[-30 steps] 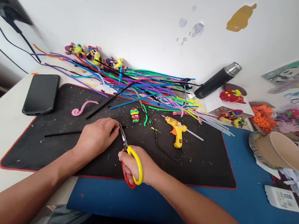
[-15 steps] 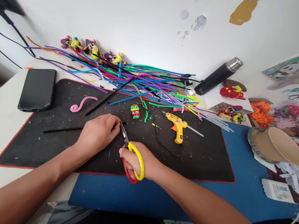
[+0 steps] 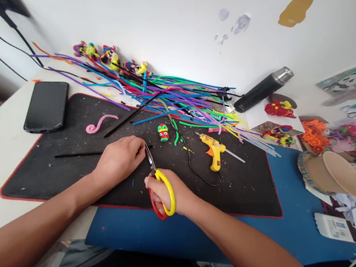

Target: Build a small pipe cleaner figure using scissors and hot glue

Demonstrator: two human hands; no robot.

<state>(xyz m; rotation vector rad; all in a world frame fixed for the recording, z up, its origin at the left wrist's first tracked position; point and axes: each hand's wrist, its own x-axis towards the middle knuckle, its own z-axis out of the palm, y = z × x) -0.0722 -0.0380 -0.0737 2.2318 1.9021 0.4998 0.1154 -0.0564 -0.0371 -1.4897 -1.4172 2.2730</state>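
Observation:
My left hand (image 3: 120, 156) is closed on a black pipe cleaner (image 3: 78, 154), whose long end sticks out to the left over the black mat (image 3: 44, 177). In my right hand (image 3: 170, 191) are the scissors (image 3: 172, 198), with one yellow and one red handle. Their blades point up and left and meet the tip of the pipe cleaner by my left fingertips. A small red and green figure (image 3: 163, 133) with googly eyes stands beyond the blades. A pink curled piece (image 3: 100, 124) lies beyond my left hand.
A yellow glue gun (image 3: 212, 150) lies on the mat at right. Many coloured pipe cleaners (image 3: 176, 98) spread along the back. A phone (image 3: 47, 106) lies at left, a black flask (image 3: 262, 90) leans at back right, and bowls (image 3: 339, 174) stand at far right.
The whole view has shifted slightly, so everything appears a little further right. Both hands keep the same grip, with the scissors at the black pipe cleaner's tip.

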